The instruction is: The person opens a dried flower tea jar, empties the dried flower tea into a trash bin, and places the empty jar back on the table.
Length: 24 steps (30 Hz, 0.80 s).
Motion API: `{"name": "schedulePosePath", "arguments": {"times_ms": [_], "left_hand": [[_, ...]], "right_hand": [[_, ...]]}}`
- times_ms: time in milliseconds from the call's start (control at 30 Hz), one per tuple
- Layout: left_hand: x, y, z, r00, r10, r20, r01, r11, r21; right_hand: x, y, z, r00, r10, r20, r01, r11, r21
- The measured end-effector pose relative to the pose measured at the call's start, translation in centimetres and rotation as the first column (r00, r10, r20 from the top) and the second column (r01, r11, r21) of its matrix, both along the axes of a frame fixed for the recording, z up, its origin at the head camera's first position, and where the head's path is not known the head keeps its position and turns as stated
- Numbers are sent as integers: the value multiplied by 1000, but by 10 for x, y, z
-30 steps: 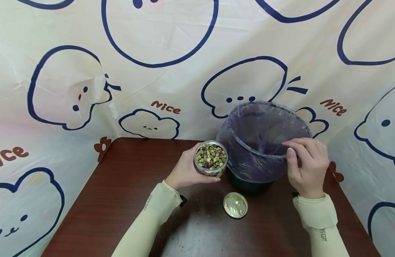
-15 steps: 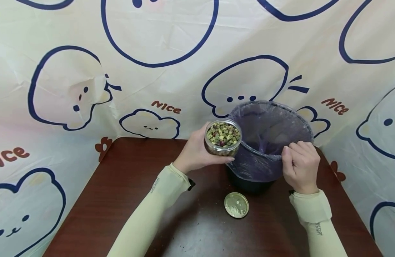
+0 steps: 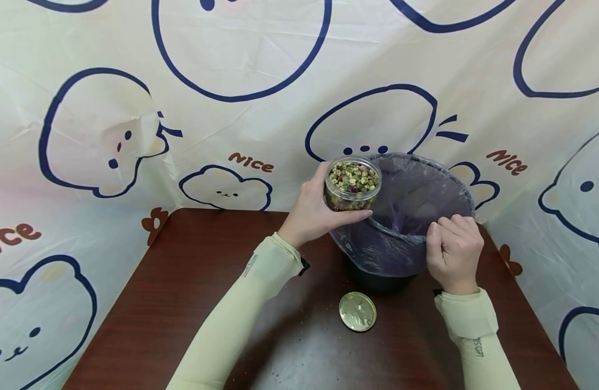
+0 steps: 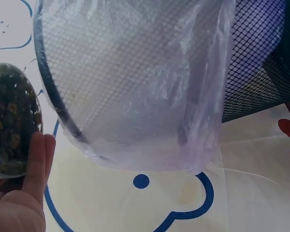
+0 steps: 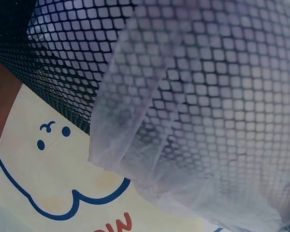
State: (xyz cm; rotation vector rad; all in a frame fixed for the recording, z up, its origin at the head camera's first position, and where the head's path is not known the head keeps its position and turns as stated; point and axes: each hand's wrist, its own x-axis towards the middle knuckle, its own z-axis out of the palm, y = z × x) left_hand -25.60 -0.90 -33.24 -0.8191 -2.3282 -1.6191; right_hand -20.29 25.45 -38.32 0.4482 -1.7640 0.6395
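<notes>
My left hand [image 3: 313,208] grips a clear round jar [image 3: 353,184] of small dried yellow-green buds. The jar has no lid on and sits just above the left part of the bin's rim. In the left wrist view, fingers [image 4: 36,164] press against the side of the jar [image 4: 12,121]. A dark mesh bin [image 3: 379,283] stands upright, lined with a thin purple plastic bag [image 3: 387,252] folded over its rim. My right hand [image 3: 455,254] holds the near right rim with curled fingers. In the right wrist view the bin's mesh [image 5: 203,87] fills most of the frame; the hand is outside it.
A round gold-coloured lid [image 3: 357,311] lies on the dark brown table [image 3: 207,292] in front of the bin. Small crumbs are scattered near the table's front. A cartoon-printed cloth [image 3: 260,124] hangs behind and at both sides, close to the bin.
My left hand has carried the jar up and right, from beside the bin to over its rim. My right hand has closed onto the rim from a looser pose.
</notes>
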Motion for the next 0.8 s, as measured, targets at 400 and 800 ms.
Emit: {"name": "schedulePosePath", "arguments": {"times_ms": [400, 800], "left_hand": [[-15, 17, 4, 999, 42, 19, -41, 998, -39], [-25, 31, 8, 1000, 18, 13, -16, 996, -84]], "right_hand": [[2, -3, 3, 1000, 4, -8, -4, 1000, -20], [-3, -1, -2, 1000, 16, -15, -17, 1000, -19]]}}
